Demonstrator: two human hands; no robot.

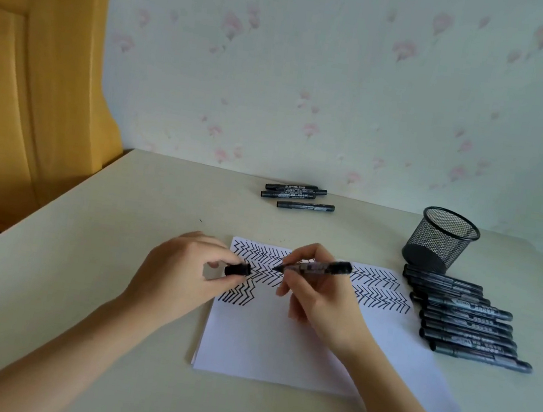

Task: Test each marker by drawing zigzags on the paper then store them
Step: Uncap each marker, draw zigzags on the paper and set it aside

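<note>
Black cap (238, 269) pinched in your left hand (182, 270), just left of the marker (312, 267) your right hand (314, 291) grips; line cap up with tip, push straight.

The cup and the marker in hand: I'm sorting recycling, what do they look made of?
Cup: black wire mesh, probably painted metal; light shows through its woven wall. Marker: likely plastic, a smooth, slightly glossy dark barrel with a printed label.

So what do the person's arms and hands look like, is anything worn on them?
Both forearms are bare as far as the picture shows: no sleeves in view. The left hand and right hand wear no gloves, and no rings, watch or bracelets are visible. The fingernails look short and unpainted.
</note>
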